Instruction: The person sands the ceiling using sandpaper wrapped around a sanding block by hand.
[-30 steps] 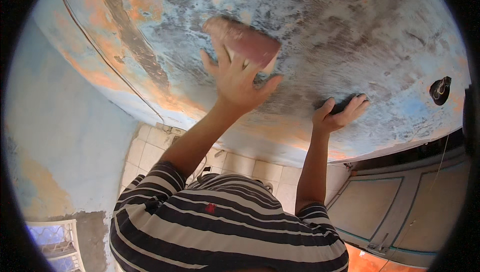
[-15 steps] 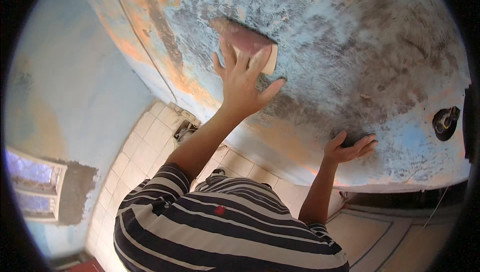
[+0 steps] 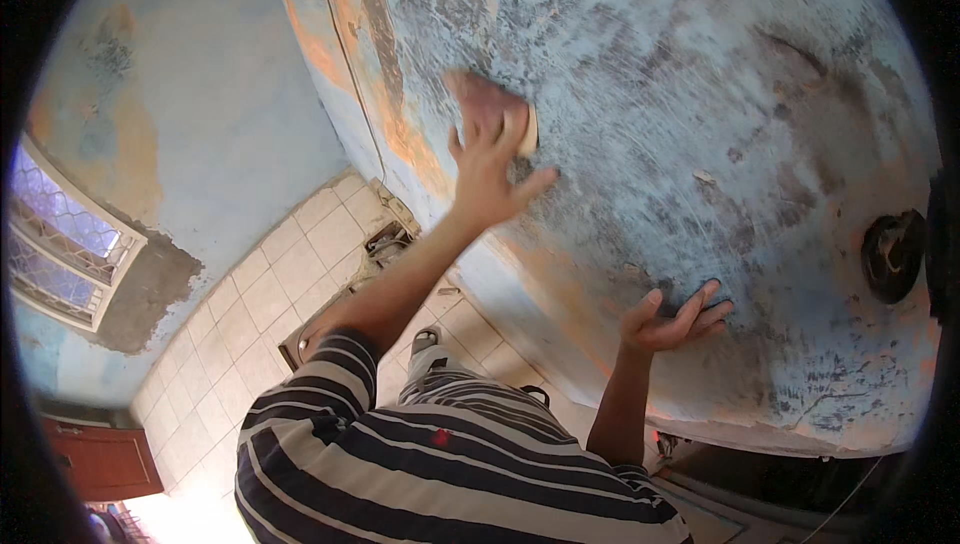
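Note:
My left hand [image 3: 488, 182] presses a folded sheet of sandpaper [image 3: 484, 101], reddish brown with a cream side, against a patchy blue wall [image 3: 620, 144]. Its fingers lie over the sheet while the thumb sticks out to the right; motion blurs both hand and sheet. Lower on the same wall and to the right, my right hand [image 3: 668, 326] is open, holding nothing. Its fingers are spread, with their tips at or close to the surface. Around both hands the paint is scuffed, with dark smudges and orange patches.
A round dark hole [image 3: 893, 256] with wires sits in the wall at right. Along the left wall corner runs a thin cable [image 3: 350, 74]. A recessed box [image 3: 385, 242] lies low by the tiled floor [image 3: 275, 279]. A grilled window [image 3: 75, 234] and a red-brown cabinet [image 3: 100, 459] stand left.
My view has turned, bringing more of the window, floor and cabinet into sight. Against the wall, the left hand and the sandpaper have shifted slightly. My right hand stays open near the wall.

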{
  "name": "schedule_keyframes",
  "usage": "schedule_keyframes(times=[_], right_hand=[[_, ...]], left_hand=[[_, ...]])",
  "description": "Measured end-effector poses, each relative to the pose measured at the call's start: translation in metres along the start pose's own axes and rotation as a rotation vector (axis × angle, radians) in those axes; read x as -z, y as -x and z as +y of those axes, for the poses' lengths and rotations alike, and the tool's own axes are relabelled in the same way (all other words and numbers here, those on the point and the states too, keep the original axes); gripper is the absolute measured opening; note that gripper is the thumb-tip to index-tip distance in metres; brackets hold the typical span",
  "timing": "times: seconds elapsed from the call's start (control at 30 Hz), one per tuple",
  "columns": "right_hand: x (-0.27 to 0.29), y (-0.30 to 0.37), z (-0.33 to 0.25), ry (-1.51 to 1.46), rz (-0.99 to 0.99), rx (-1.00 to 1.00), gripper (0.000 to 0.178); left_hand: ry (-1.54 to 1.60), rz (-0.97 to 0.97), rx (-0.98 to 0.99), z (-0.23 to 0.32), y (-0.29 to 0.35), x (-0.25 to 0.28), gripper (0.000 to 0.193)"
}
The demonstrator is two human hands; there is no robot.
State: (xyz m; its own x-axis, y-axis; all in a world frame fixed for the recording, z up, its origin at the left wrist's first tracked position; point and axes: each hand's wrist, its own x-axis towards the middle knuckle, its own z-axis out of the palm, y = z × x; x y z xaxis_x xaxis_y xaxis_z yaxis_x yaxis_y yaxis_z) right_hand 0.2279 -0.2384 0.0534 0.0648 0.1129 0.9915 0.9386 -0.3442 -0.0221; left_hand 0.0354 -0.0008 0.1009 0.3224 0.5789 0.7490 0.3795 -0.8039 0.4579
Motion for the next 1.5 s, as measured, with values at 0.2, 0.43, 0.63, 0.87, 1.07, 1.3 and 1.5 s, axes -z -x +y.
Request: schedule_keyframes(times=[0.2, 0.43, 0.63, 0.87, 1.07, 1.3, 1.5], right_hand=[[-0.001, -0.007, -0.003, -0.055, 0.026, 0.050, 0.052], [-0.001, 0.000, -0.009, -0.007, 0.021, 0.038, 0.047], [-0.012, -0.004, -0.023, 0.041, 0.032, -0.041, 0.054], [-0.047, -0.026, -0.112, -0.085, -0.024, -0.442, 0.069], [-0.078, -0.020, -0.137, 0.086, -0.137, -0.420, 0.074], [-0.097, -0.009, -0.176, 0.011, -0.084, -0.650, 0.076], [-0.094, -0.019, -0.203, -0.011, -0.106, -0.768, 0.074]], left_hand=[[-0.118, 0.174, -0.188, 0.028, -0.058, 0.035, 0.089], [-0.004, -0.087, -0.035, -0.012, 0.093, -0.048, 0.079], [0.021, 0.096, -0.182, -0.016, -0.033, 0.012, 0.071], [0.011, -0.031, -0.274, -0.055, -0.035, 0.018, 0.072], [0.023, -0.307, -0.186, -0.114, 0.052, -0.024, 0.072], [0.195, -0.117, -0.402, -0.055, -0.094, 0.049, 0.049], [0.194, -0.215, -0.418, -0.122, 0.019, -0.019, 0.038]])
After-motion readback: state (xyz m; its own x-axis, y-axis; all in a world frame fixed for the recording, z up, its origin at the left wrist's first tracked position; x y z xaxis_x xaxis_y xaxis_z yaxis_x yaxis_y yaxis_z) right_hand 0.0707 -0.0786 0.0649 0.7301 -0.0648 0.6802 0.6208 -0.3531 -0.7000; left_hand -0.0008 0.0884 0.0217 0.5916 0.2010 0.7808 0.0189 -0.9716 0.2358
